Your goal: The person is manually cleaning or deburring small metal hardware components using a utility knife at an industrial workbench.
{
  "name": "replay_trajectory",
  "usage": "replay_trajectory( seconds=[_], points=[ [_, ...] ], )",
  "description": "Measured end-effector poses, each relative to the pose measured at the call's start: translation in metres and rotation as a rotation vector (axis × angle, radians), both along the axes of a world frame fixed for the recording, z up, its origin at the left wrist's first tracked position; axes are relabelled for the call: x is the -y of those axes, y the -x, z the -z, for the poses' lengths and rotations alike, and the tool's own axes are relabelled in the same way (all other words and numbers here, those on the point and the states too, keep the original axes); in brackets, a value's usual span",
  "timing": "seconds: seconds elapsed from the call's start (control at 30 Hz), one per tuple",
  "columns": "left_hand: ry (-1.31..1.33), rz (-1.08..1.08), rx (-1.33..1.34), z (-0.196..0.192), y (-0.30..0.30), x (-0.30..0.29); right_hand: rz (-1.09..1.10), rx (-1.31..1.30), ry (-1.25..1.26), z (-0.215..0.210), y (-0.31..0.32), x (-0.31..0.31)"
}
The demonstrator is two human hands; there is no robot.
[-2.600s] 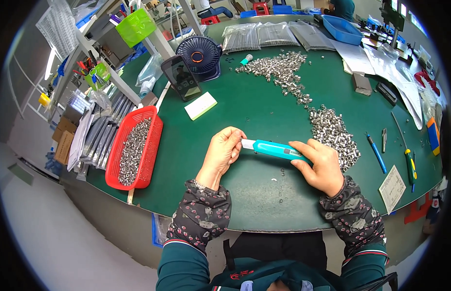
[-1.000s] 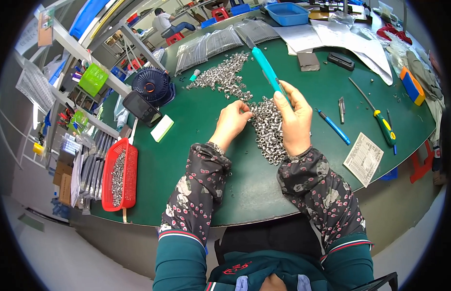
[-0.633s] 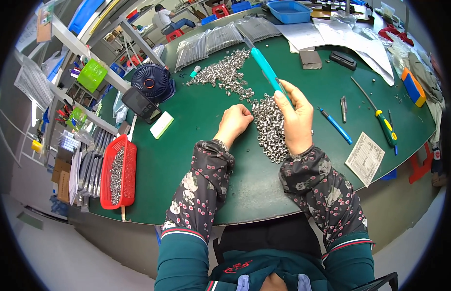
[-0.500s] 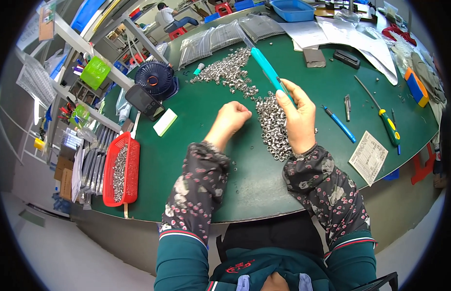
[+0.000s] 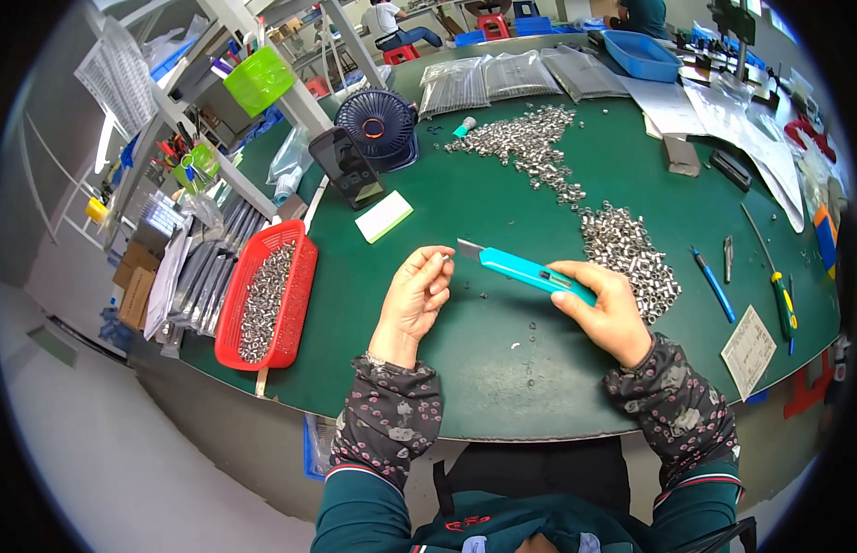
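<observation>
My right hand (image 5: pixel 605 309) grips a teal utility knife (image 5: pixel 530 271) with its blade pointing left. My left hand (image 5: pixel 417 295) pinches a small silver metal part (image 5: pixel 445 259) between thumb and fingertips, right at the blade's tip. Both hands hover over the green table mat (image 5: pixel 484 369). A pile of small silver parts (image 5: pixel 626 251) lies just right of the knife, and a longer trail of them (image 5: pixel 530 147) runs toward the far side.
A red basket (image 5: pixel 267 293) of silver parts sits at the left edge. Behind are a small black fan (image 5: pixel 376 124), a phone on a stand (image 5: pixel 347 168), a white pad (image 5: pixel 384 216). Pens and screwdrivers (image 5: pixel 769 267) lie right; clear bags (image 5: pixel 502 78) at the back.
My hands came back from the silver pile toward me. The knife, earlier raised with its blade pointing away, now lies level with its blade toward the part in my left hand.
</observation>
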State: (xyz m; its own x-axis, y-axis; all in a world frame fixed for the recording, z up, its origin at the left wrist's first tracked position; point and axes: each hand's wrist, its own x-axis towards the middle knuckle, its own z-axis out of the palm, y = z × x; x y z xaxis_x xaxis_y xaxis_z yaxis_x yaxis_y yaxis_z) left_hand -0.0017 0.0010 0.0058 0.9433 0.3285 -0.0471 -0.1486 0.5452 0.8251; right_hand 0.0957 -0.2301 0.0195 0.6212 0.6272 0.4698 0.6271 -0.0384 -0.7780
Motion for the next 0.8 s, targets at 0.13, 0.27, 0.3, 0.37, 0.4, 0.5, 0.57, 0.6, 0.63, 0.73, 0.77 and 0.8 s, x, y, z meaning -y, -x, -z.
replay_trajectory(
  seconds=[0.13,0.27,0.3,0.37,0.4,0.5,0.57,0.6,0.63,0.73,0.77,0.8],
  points=[
    [0.04,0.042,-0.008,0.0,0.002,-0.003,-0.039,0.013,0.077,-0.001,0.003,-0.001],
    [0.067,0.082,0.018,0.001,-0.002,0.003,-0.055,-0.001,0.133,-0.001,0.004,-0.001],
    [0.084,0.091,0.01,0.001,-0.003,0.002,-0.061,0.002,0.101,0.0,0.004,-0.002],
    [0.104,0.097,0.002,0.0,-0.003,0.003,-0.062,0.003,0.106,0.0,0.003,-0.002],
    [0.1,0.09,-0.004,-0.002,-0.003,0.004,-0.058,0.002,0.106,-0.001,0.003,-0.002],
    [0.076,0.064,-0.009,-0.002,-0.003,0.004,-0.065,0.004,0.112,0.001,0.002,-0.002],
    [0.053,0.045,-0.006,0.0,-0.001,0.004,-0.067,-0.008,0.112,-0.001,0.005,-0.002],
    [0.06,0.05,0.01,0.002,-0.002,0.004,-0.068,-0.023,0.113,-0.001,0.004,-0.002],
    [0.066,0.056,0.025,0.004,-0.003,0.004,-0.066,-0.023,0.114,-0.001,0.004,-0.002],
    [0.096,0.086,0.081,0.008,-0.003,0.003,-0.057,-0.003,0.084,0.0,0.002,-0.001],
    [0.096,0.085,0.079,0.006,-0.003,0.003,-0.059,-0.01,0.092,-0.001,0.002,-0.001],
    [0.043,0.054,0.063,0.005,-0.003,0.004,-0.06,-0.018,0.103,-0.001,0.002,-0.001]
  ],
)
